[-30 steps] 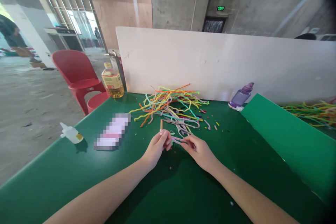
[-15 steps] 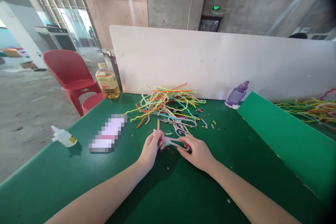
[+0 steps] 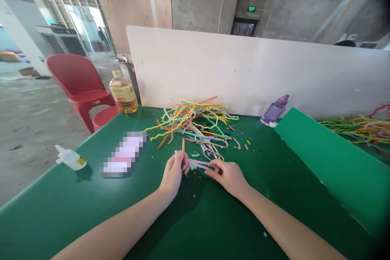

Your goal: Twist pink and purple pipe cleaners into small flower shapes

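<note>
My left hand (image 3: pixel 174 170) is closed on a pale pink pipe cleaner (image 3: pixel 198 163), whose short end pokes out past the thumb. From there the strand runs doubled to my right hand (image 3: pixel 228 174), whose thumb and fingers pinch its other end. A light wooden stick (image 3: pixel 183 144) shows just beyond my left fingers; whether they grip it is hidden. Scissors (image 3: pixel 207 146) lie open behind my hands, partly among cut pieces. Beyond them spreads a tangled heap of coloured pipe cleaners (image 3: pixel 195 115). Small mint-green bits (image 3: pixel 194 167) lie below the strand.
A glue bottle (image 3: pixel 70 158) and a blurred flat item (image 3: pixel 124 156) are on the green table (image 3: pixel 91 219) at left. Behind stand an oil bottle (image 3: pixel 123 93), a white partition (image 3: pixel 243 73) and a purple bottle (image 3: pixel 275 109). A green board (image 3: pixel 338 162) lies right, a red chair (image 3: pixel 76 77) left.
The doubled pipe cleaner is drawn straighter and flatter between my hands. My left hand has shifted slightly left, and the loop at my right fingers shows less. The view has moved a little.
</note>
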